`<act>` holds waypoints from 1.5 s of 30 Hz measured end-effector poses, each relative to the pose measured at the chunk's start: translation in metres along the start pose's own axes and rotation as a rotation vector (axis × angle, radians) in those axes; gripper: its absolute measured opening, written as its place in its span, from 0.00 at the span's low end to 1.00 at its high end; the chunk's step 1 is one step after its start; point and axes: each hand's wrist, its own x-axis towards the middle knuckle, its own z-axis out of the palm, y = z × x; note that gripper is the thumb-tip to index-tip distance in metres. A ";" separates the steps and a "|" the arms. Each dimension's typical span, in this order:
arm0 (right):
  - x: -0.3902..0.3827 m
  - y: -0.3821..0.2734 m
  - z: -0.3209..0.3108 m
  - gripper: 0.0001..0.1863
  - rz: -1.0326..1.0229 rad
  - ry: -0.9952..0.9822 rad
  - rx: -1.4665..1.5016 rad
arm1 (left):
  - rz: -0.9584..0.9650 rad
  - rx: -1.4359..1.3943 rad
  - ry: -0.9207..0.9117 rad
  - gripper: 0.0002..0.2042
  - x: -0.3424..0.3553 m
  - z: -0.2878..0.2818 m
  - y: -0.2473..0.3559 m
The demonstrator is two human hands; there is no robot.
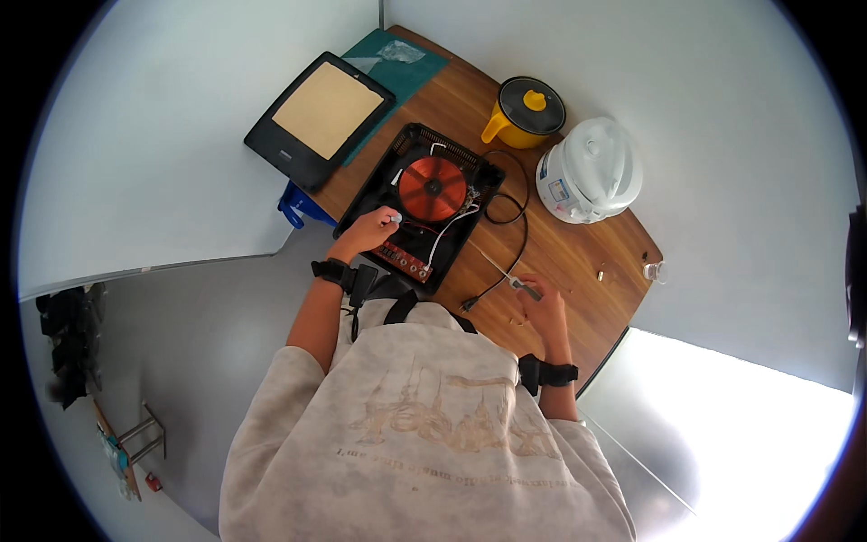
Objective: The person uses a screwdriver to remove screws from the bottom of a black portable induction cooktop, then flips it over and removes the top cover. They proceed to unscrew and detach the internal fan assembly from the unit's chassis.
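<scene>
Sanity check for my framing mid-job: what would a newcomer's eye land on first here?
Probably the round reddish coil in the open black housing, above the picture's middle. Then the yellow pot toward the top, left of the bulky white appliance, and the right hand holding a slim tool, right of the housing.

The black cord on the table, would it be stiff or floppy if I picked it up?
The black cord would probably be floppy, since it lies in loose curves. Its plug looks thicker than the cord, so that end might dangle.
</scene>
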 end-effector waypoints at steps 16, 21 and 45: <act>0.065 -0.072 0.028 0.14 -0.066 -0.006 -0.119 | 0.174 0.246 -0.089 0.18 0.105 -0.040 0.031; 0.112 -0.097 0.041 0.13 -0.065 0.014 -0.068 | 0.439 0.353 -0.021 0.19 0.161 -0.013 0.043; 0.188 -0.132 0.071 0.11 0.103 0.076 -0.025 | 0.267 0.637 0.060 0.17 0.173 0.036 0.061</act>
